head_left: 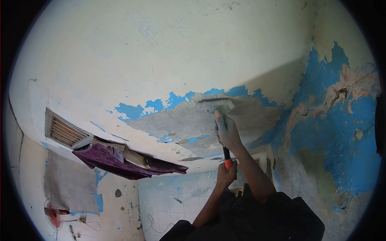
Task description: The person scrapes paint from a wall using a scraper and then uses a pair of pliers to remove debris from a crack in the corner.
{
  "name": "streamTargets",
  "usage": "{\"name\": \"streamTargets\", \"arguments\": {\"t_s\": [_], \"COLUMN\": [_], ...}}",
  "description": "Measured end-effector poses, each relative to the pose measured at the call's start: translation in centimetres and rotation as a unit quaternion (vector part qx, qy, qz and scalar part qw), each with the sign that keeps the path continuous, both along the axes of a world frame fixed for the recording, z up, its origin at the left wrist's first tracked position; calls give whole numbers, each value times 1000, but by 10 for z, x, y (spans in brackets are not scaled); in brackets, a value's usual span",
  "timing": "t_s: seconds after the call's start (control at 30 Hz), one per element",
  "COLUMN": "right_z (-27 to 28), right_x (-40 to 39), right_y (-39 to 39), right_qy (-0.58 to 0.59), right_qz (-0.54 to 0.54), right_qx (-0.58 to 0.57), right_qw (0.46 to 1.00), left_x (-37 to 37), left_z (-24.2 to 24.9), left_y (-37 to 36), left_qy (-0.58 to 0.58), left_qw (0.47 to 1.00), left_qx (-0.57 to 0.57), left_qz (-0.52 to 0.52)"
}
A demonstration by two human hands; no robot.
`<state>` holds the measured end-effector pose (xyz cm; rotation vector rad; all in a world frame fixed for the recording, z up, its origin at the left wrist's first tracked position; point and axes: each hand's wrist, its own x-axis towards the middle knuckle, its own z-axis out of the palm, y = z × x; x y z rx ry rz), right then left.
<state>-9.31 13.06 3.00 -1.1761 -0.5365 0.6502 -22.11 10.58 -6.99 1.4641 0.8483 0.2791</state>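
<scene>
Both hands on one scraper [226, 152], raised in front of the wall [161, 52]. Blade up, black handle running down to a red end. Blade pale, smeared by blur, lying over the upper part of a bare grey patch [173, 122], close to a ragged edge of blue paint [177, 99]. Cannot tell whether the blade's edge touches the surface.

Right hand [228, 132] uppermost, just below the blade: thumb laid up toward it, other fingers wrapped around the tool. Left hand [226, 175] lower, fingers curled closed about the handle by the red end. Dark sleeves [277, 213] on both arms, forearms bare.

Cream paint above the blue edge; a shadow slants up to the right, toward the corner. Adjoining wall at right [341, 132] mottled blue and bare, with a jagged crack [341, 93] across it.

Left of the hands, well apart: slatted vent [66, 130], purple cloth [116, 162] hanging just beside it, a paler cloth [136, 158] tucked along its upper side. Below, pale tiles [165, 205] with a small object [177, 200], too small to name. Lower left, a fan [53, 215] with red at its centre, wires near it.
</scene>
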Motion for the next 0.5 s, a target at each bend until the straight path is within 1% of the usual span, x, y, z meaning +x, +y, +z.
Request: {"name": "streamTargets", "arguments": {"t_s": [0.03,0.1,0.17,0.23,0.3,0.4,0.43,0.47,0.5], "right_z": [-1,5,2,-4,3,-3,1,5,13], "right_x": [5,15,15,14,27,21,23,25,29], "right_y": [-1,2,-2,-8,-1,-8,-8,-8,-5], "right_qy": [3,-36,-43,-40,-73,-76,-82,-89,-97], "right_qz": [0,1,0,1,16,0,0,1,11], "right_qx": [4,-2,-10,-14,-14,-31,-42,-52,-65], "right_qw": [1000,999,999,999,997,997,996,995,993], "left_x": [6,12,9,13,18,18,18,22,26], "left_z": [4,13,-1,3,11,1,-1,1,14], "left_y": [1,-1,-6,-10,-10,-11,-17,-14,-9], "left_qy": [3,18,-1,-6,7,-11,2,-3,-6], "left_qw": [1000,1000,999,999,1000,1000,999,999,999], "left_qx": [-6,-22,-34,-33,-17,-23,-53,-53,-54], "left_qz": [-1,-6,-3,1,6,2,3,1,-1]}}
